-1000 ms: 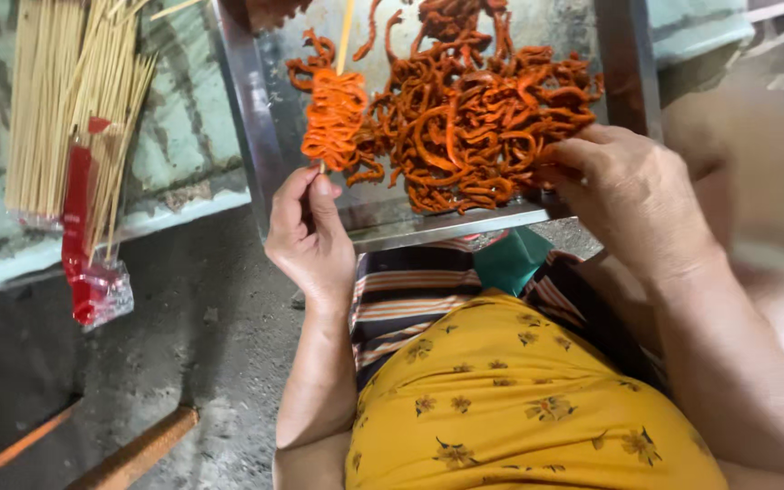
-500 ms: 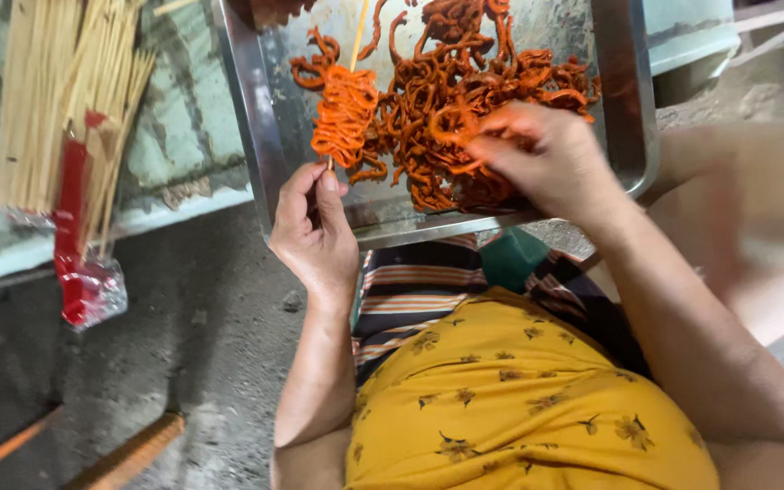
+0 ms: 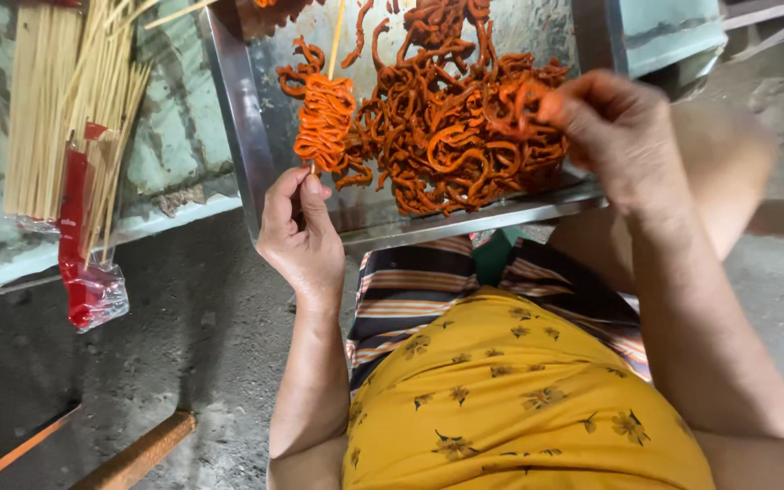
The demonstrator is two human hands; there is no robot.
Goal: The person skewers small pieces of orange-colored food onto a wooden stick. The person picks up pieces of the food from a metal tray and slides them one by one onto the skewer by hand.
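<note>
My left hand [image 3: 301,238] pinches the bottom end of a thin bamboo skewer [image 3: 335,41] that stands upright over a metal tray [image 3: 233,136]. A wad of orange marinated strips [image 3: 323,122] is threaded onto the skewer just above my fingers. My right hand [image 3: 617,134] is lifted above the tray's right side and pinches a curled orange strip [image 3: 521,100] pulled from the heap of strips [image 3: 446,136] that fills the tray.
A bundle of bare bamboo skewers [image 3: 56,109] in a clear and red plastic wrapper [image 3: 83,263] lies on the pale green ledge at the left. Below is rough grey concrete floor with a rusty bar [image 3: 133,452]. My lap, in yellow flowered cloth [image 3: 510,408], is under the tray's near edge.
My right hand reached into the heap, took a strip and has lifted it up and to the right. The left hand has kept the skewer upright, almost still.
</note>
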